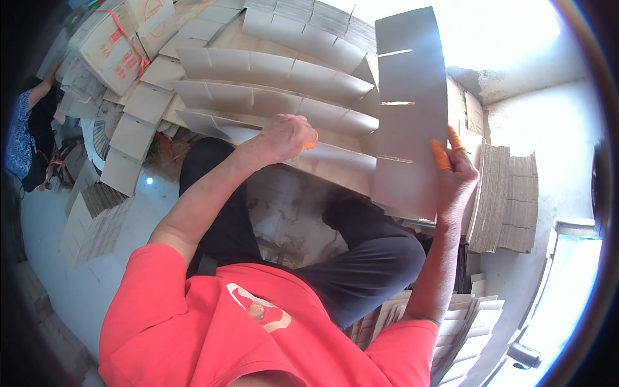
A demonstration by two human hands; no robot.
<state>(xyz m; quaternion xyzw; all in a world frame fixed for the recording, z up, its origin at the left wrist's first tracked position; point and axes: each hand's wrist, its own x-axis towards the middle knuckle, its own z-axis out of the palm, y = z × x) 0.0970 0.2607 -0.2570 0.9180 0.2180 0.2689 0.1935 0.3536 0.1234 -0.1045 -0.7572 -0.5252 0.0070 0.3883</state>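
My right hand point(459, 169), with orange finger covers, grips the right edge of a slotted cardboard divider point(412, 132). The grey strip stands upright along the right ends of several other strips, with its cut slots facing left. My left hand point(290, 137) is curled closed over the nearest rows; an orange cover shows on one finger. Whatever its fingers hold, if anything, is hidden. Below and beyond it, long cardboard strips point(277, 97) stand on edge in roughly parallel rows on a brown board, each cut with slots.
Stacks of cardboard point(506, 197) stand at the right by the wall, and more slotted strips point(309, 26) lie at the far side. A taped carton point(119, 48) and loose cardboard sheets are at the left. Another person point(35, 129) is at the far left edge.
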